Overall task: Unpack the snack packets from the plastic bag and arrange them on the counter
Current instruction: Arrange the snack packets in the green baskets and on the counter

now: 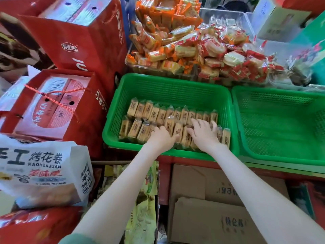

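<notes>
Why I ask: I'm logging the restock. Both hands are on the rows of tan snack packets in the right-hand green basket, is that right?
Not quite: it is the other basket. The head view shows the left hand and right hand on the rows of tan snack packets in the left-hand green basket. The right-hand green basket holds no packets.

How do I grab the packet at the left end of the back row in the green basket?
Pinch that packet by its top end, coming from above. It leans against its neighbour in the green basket, so probably only its top and left side are free.
</notes>
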